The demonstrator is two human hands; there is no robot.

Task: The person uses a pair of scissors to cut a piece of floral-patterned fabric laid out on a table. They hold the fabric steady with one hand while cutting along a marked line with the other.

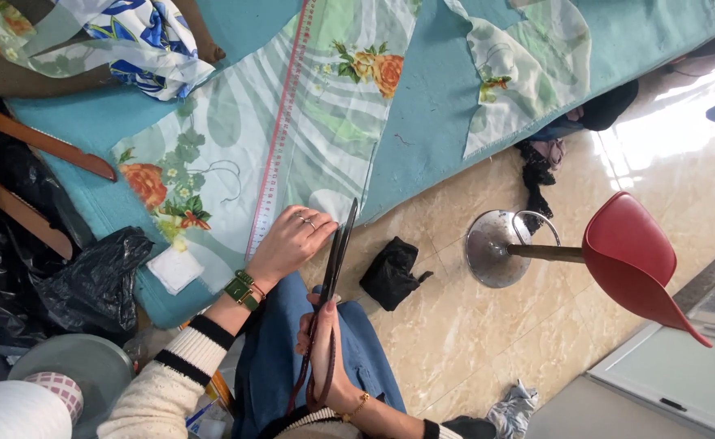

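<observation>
Two hands: left hand [291,241] flat, right hand [322,349] gripping scissors [337,252].

One head-worn view — looking steeply down, close over the hands, table edge and floor

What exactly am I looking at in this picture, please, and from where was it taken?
There is one picture, from a camera worn on a person's head, looking down at their own hands. No machine is involved. The left hand rests flat on a floral fabric spread over a teal padded surface. A pink measuring tape runs across the fabric. The right hand has a grip on large dark scissors, blades pointing at the fabric's edge. Nearby stand a red stool and a black plastic bag.
</observation>
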